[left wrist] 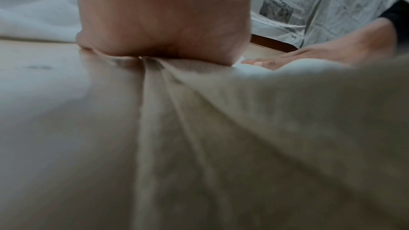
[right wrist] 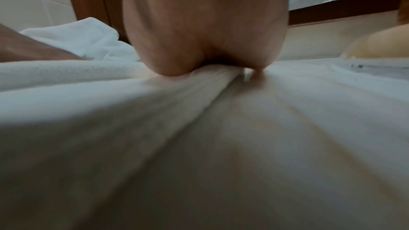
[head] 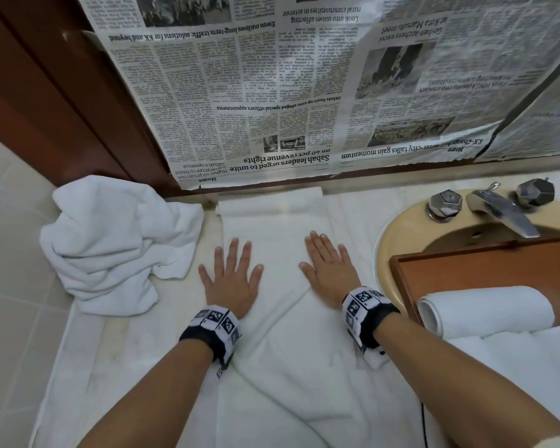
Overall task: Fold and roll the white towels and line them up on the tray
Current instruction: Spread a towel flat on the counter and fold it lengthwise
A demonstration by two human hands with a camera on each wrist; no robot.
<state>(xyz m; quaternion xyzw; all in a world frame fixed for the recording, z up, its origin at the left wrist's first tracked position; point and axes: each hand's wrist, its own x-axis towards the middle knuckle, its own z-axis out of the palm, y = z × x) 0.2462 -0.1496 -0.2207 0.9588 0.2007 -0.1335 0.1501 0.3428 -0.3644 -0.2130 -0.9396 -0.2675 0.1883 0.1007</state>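
White terry towel (head: pixel 272 253), folded to a long soft strip, lies flat on the pale counter (head: pixel 88 344), its far end doubled at the wall. Left hand (head: pixel 230 279) and right hand (head: pixel 330 270): both palm-down on the strip, fingers straight and spread, pressing, gripping nothing. Crumpled white towel (head: pixel 117 240), heaped at left. Rolled towel (head: pixel 485 310), cylindrical, lies in the brown wooden tray (head: pixel 466 270) over the cream basin (head: pixel 401 234). Chrome faucet (head: pixel 501 211). Newsprint (head: pixel 272 92) covers the wall.
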